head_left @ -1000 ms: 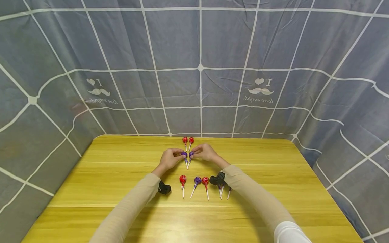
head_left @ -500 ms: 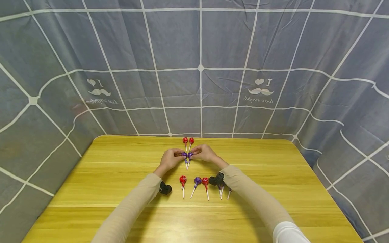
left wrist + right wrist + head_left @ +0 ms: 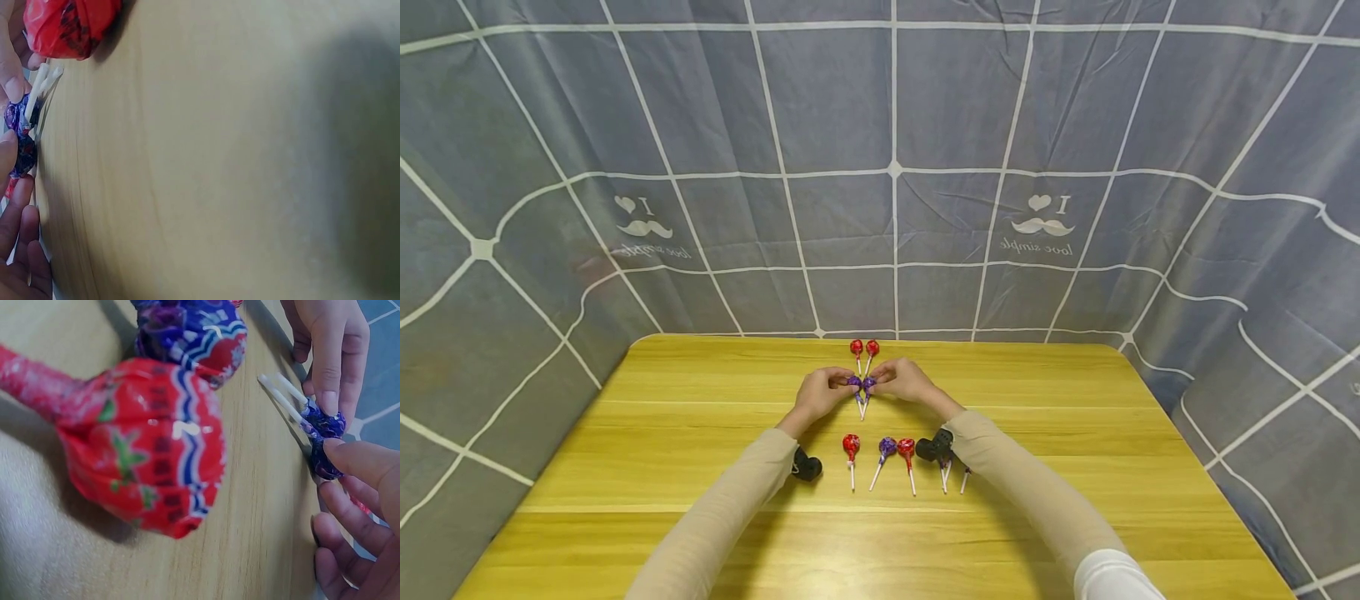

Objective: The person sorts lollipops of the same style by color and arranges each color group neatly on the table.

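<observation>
One purple lollipop is pinched by the fingers of the left hand, and a second purple lollipop is pinched by those of the right hand. Both wrapped heads are held side by side between the two sets of fingers, their white sticks slanted together on the near side. Just beyond the fingers, a pair of red lollipops is laid on the tabletop, sticks pointed back toward them. Nearer the person than the fingers, a loose row of lollipops is spread, partly hidden by a black wrist camera.
</observation>
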The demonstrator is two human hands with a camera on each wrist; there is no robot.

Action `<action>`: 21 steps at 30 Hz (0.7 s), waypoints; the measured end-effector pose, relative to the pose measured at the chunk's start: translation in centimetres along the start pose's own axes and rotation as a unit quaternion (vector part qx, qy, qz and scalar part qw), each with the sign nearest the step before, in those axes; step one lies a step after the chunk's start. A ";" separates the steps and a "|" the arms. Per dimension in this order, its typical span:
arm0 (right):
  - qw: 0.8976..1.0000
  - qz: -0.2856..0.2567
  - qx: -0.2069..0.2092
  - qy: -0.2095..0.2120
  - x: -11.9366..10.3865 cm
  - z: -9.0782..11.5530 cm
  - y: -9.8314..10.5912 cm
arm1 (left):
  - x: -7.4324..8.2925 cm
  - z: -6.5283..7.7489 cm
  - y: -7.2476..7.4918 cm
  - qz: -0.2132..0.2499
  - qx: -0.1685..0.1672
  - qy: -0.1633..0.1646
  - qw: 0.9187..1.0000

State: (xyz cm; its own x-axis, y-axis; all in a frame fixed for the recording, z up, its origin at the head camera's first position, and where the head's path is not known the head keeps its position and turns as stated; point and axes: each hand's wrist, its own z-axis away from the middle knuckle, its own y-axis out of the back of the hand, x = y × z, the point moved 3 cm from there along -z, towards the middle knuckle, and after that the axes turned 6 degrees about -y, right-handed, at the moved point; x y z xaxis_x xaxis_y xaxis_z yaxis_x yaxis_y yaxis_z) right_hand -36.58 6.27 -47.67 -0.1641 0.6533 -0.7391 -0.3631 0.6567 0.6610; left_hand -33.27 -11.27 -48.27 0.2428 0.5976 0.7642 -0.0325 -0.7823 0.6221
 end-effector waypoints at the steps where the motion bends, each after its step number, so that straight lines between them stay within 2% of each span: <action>1: 1.000 -0.001 0.000 0.000 0.0 0.0 0.0 | 0.0 0.0 0.0 0.001 0.000 -0.001 1.000; 21: 1.000 0.015 0.003 0.000 -0.2 0.3 0.2 | 0.0 0.0 0.1 0.000 -0.014 0.000 1.000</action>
State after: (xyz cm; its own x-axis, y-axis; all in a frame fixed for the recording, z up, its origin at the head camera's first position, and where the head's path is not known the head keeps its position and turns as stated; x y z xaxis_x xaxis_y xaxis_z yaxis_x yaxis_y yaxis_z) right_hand -36.38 6.40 -47.33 -0.1742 0.6722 -0.7196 -0.3524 0.6398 0.6830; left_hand -33.30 -11.36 -48.16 0.2422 0.5979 0.7641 -0.0602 -0.7768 0.6269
